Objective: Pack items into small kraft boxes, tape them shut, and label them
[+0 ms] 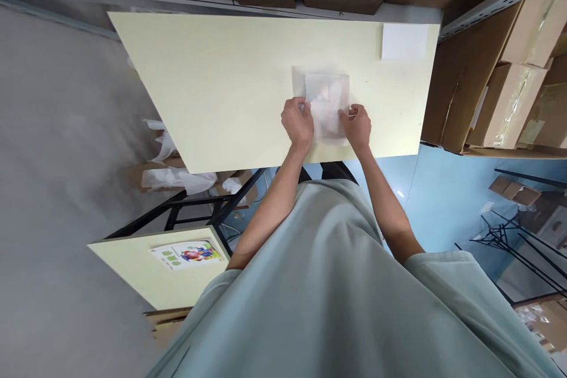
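Your left hand (pixel 299 121) and right hand (pixel 358 129) pinch the packet (pixel 326 109) by its sides, fingers nearly closed; handling looks unfinished.

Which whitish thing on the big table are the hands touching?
The cloudy packet between the left hand and right hand; the plain white rectangle lies apart, near the table's far right corner.

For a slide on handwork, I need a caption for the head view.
Left hand and right hand grip opposite sides of a whitish, translucent packet over a pale-yellow tabletop.
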Tool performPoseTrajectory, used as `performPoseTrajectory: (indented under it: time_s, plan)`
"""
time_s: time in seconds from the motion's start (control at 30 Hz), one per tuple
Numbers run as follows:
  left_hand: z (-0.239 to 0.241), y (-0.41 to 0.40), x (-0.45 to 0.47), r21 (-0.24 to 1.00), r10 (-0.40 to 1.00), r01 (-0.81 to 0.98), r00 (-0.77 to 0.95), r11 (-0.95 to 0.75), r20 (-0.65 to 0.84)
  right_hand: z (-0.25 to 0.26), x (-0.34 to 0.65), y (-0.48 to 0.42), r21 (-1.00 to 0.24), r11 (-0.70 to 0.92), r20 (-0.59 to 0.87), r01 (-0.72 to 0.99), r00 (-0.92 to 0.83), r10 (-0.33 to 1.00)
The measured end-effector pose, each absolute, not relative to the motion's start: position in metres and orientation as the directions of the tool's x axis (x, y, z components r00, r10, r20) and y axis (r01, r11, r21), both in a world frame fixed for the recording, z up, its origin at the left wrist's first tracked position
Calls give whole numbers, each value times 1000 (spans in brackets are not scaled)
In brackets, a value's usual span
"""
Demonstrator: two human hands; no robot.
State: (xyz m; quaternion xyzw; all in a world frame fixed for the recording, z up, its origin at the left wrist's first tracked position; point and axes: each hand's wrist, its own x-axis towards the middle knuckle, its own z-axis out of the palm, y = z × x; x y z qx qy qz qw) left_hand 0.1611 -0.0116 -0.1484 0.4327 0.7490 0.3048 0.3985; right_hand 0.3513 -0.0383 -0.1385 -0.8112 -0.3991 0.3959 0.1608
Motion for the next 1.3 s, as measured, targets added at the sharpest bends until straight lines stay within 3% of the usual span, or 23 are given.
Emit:
performPoseTrajectory:
  time_s: [0.1,0.37,0.53,0.77,1.03,1.3]
  plan:
    - [-148,-13,160,810,889,381,-301,445,-347,-155,342,-33,-532,-661,-520,528,412,748]
    - [-161,-13,144,793,903,432,-214,430,-373,-151,324,-41,-712,-595,-532,373,267,804]
    - [-135,-14,114,877,897,211,-203,432,-393,-114,305,-41,-859,-425,-384,284,192,903]
    - [-77,-20,16,916,870,-29,-300,401,-391,-80,233,1,-913,-320,-348,253,-72,935]
    - [-74,-4,-118,895,815,-202,-369,398,-446,-80,100,57,-890,-252,-362,381,-253,897]
    - [-139,46,-174,869,767,-19,-460,495,-447,-108,19,89,-692,-377,-492,616,-20,870]
